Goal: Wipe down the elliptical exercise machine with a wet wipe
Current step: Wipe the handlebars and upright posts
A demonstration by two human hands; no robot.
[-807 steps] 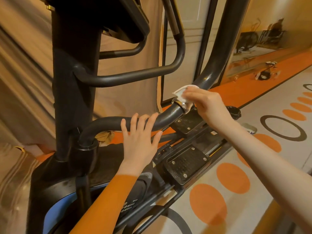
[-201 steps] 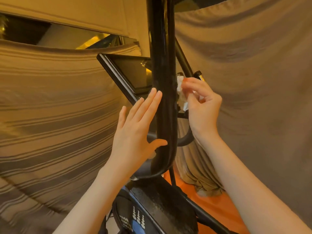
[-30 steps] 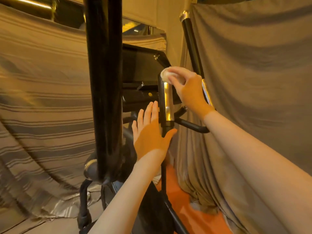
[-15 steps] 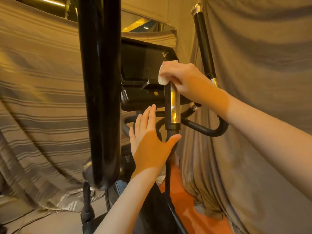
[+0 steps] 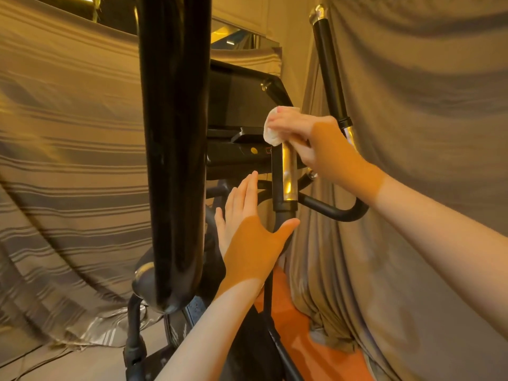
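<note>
The black elliptical machine fills the middle of the view, with a thick upright bar [image 5: 173,149] close in front and its console [image 5: 242,103] behind. A short fixed handle with a shiny metal sensor strip [image 5: 287,174] stands upright right of centre. My right hand [image 5: 316,144] grips a crumpled white wet wipe [image 5: 270,127] and presses it on the top of that handle. My left hand [image 5: 247,232] is flat with straight fingers, its thumb against the post just below the handle.
A second moving handlebar [image 5: 330,70] rises at the right. Striped beige curtains [image 5: 68,160] hang left and plain grey drapes [image 5: 412,133] hang right, close around the machine. Orange floor [image 5: 305,334] shows below.
My right hand with the wipe has stayed on the top of the handle, shifting slightly. My left hand has kept its place below it. The view has moved a little closer.
</note>
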